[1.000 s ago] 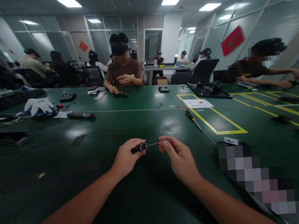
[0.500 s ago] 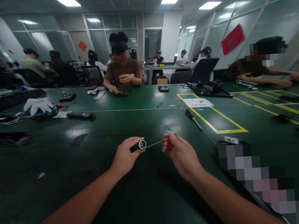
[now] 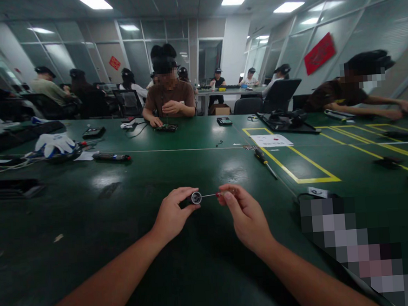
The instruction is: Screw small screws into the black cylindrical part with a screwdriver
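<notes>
Just below centre, over the table (image 3: 125, 224): tube (image 3: 193, 201) and screwdriver (image 3: 212, 195), both held.
Head view: the left hand (image 3: 170, 217) grips the tube; at its three o'clock the right hand (image 3: 247, 217) pinches the screwdriver, shaft aimed at nine o'clock across the tube's ringed mouth, contact unclear. A second screwdriver (image 3: 265, 162) lies at the right hand's one o'clock; white gloves (image 3: 54, 144) lie at the tube's ten o'clock.

The 2 forearms (image 3: 117, 266) converge, hands (image 3: 171, 216) (image 3: 248, 217) gripping just apart.
</notes>
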{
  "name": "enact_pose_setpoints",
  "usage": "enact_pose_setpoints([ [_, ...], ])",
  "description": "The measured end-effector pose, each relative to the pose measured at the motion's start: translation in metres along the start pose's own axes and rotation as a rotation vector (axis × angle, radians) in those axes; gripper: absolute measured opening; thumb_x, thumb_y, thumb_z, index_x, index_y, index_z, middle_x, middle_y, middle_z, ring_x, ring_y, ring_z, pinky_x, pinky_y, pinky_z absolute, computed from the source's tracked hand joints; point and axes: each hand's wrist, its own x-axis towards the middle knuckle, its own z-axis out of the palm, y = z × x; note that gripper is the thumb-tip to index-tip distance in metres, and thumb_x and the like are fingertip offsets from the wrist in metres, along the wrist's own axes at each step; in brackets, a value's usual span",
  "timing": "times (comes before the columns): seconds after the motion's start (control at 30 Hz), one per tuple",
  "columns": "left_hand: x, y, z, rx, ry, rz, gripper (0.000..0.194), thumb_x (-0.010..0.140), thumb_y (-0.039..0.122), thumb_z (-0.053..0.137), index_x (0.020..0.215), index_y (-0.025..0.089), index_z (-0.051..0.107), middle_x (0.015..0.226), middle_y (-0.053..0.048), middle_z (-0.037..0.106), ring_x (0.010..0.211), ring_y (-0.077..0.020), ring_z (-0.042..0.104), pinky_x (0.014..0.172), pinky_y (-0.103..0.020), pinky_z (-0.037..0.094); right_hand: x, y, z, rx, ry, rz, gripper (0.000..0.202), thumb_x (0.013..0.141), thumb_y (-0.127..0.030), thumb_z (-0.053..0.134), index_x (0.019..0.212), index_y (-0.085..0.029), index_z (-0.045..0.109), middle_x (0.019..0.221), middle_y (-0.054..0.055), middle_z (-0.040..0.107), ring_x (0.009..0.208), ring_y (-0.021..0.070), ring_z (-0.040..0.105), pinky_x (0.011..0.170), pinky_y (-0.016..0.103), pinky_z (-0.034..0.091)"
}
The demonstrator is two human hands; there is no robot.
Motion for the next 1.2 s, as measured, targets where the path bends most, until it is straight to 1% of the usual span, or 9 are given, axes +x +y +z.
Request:
enact_pose_setpoints([
  [0.1, 0.000, 0.000, 0.000, 0.012, 0.000, -0.003, 0.042, 0.081, 0.013, 0.079, 0.120, 0.027, 0.075, 0.123, -0.005, 0.073, 0.116, -0.0240, 0.067, 0.108, -0.046, 0.050, -0.002, -0.002, -0.002, -0.011, -0.089, -0.012, 0.023, 0.103, -0.039, 0.055, 0.119, -0.027, 0.065, 0.081, 0.000, 0.066, 0.076, 0.0183, 0.065, 0.073, 0.032, 0.051],
  [0.23, 0.001, 0.001, -0.001, 0.034, -0.005, 0.020, 0.040, 0.082, 0.014, 0.077, 0.119, 0.027, 0.075, 0.121, -0.006, 0.074, 0.115, -0.0244, 0.067, 0.106, -0.047, 0.051, -0.004, -0.006, -0.003, 0.034, -0.162, 0.003, 0.019, 0.097, -0.040, 0.065, 0.111, -0.027, 0.069, 0.088, 0.001, 0.068, 0.078, 0.0188, 0.064, 0.070, 0.031, 0.049],
  [0.37, 0.000, 0.002, -0.002, 0.059, -0.019, 0.036, 0.040, 0.082, 0.013, 0.077, 0.119, 0.028, 0.076, 0.122, -0.005, 0.074, 0.117, -0.0249, 0.067, 0.106, -0.048, 0.052, -0.005, -0.009, -0.001, -0.010, -0.079, 0.041, 0.028, 0.100, -0.047, 0.058, 0.094, -0.025, 0.075, 0.073, 0.001, 0.062, 0.067, 0.0183, 0.058, 0.062, 0.031, 0.044],
  [0.5, 0.000, 0.005, -0.002, 0.090, -0.019, 0.053, 0.041, 0.082, 0.013, 0.077, 0.120, 0.029, 0.075, 0.121, -0.005, 0.074, 0.117, -0.0253, 0.066, 0.105, -0.047, 0.051, -0.002, -0.008, 0.001, 0.052, 0.050, 0.100, 0.019, 0.095, -0.042, 0.065, 0.102, -0.025, 0.072, 0.075, 0.000, 0.066, 0.071, 0.0201, 0.062, 0.066, 0.033, 0.048],
  [0.6, -0.001, 0.007, -0.003, 0.122, -0.046, 0.069, 0.041, 0.083, 0.014, 0.077, 0.121, 0.029, 0.075, 0.120, -0.005, 0.074, 0.116, -0.0251, 0.065, 0.103, -0.047, 0.052, 0.002, -0.008, 0.002, 0.159, 0.124, 0.108, 0.015, 0.090, -0.038, 0.072, 0.096, -0.025, 0.066, 0.079, 0.000, 0.068, 0.075, 0.0197, 0.065, 0.073, 0.034, 0.052],
  [0.73, -0.002, 0.007, -0.002, 0.136, -0.073, 0.098, 0.041, 0.085, 0.015, 0.076, 0.123, 0.029, 0.074, 0.120, -0.005, 0.074, 0.114, -0.0242, 0.065, 0.102, -0.045, 0.052, 0.005, -0.009, 0.001, 0.195, 0.120, 0.093, 0.018, 0.088, -0.040, 0.074, 0.096, -0.025, 0.070, 0.084, 0.002, 0.071, 0.080, 0.0200, 0.067, 0.078, 0.035, 0.054],
  [0.97, -0.001, 0.005, -0.002, 0.143, -0.037, 0.064, 0.039, 0.087, 0.015, 0.074, 0.123, 0.028, 0.073, 0.123, -0.005, 0.073, 0.117, -0.0250, 0.065, 0.104, -0.045, 0.051, 0.007, -0.006, 0.001, 0.235, 0.076, 0.138, 0.024, 0.087, -0.046, 0.075, 0.098, -0.024, 0.073, 0.085, 0.003, 0.073, 0.079, 0.0202, 0.067, 0.078, 0.036, 0.053],
  [1.07, 0.000, 0.006, -0.004, 0.150, -0.033, 0.073, 0.039, 0.088, 0.015, 0.072, 0.125, 0.028, 0.072, 0.125, -0.005, 0.072, 0.118, -0.0250, 0.064, 0.104, -0.046, 0.051, 0.011, -0.002, 0.000, 0.330, 0.111, 0.214, 0.025, 0.086, -0.046, 0.076, 0.096, -0.023, 0.073, 0.085, 0.003, 0.072, 0.077, 0.0193, 0.064, 0.075, 0.035, 0.051],
  [1.2, 0.001, 0.007, -0.006, 0.173, -0.017, 0.116, 0.038, 0.090, 0.015, 0.070, 0.126, 0.029, 0.072, 0.125, -0.006, 0.071, 0.118, -0.0250, 0.064, 0.105, -0.047, 0.050, 0.017, 0.003, -0.004, 0.585, 0.095, 0.462, 0.027, 0.083, -0.047, 0.076, 0.084, -0.021, 0.070, 0.073, 0.001, 0.063, 0.065, 0.0179, 0.058, 0.066, 0.034, 0.050],
])
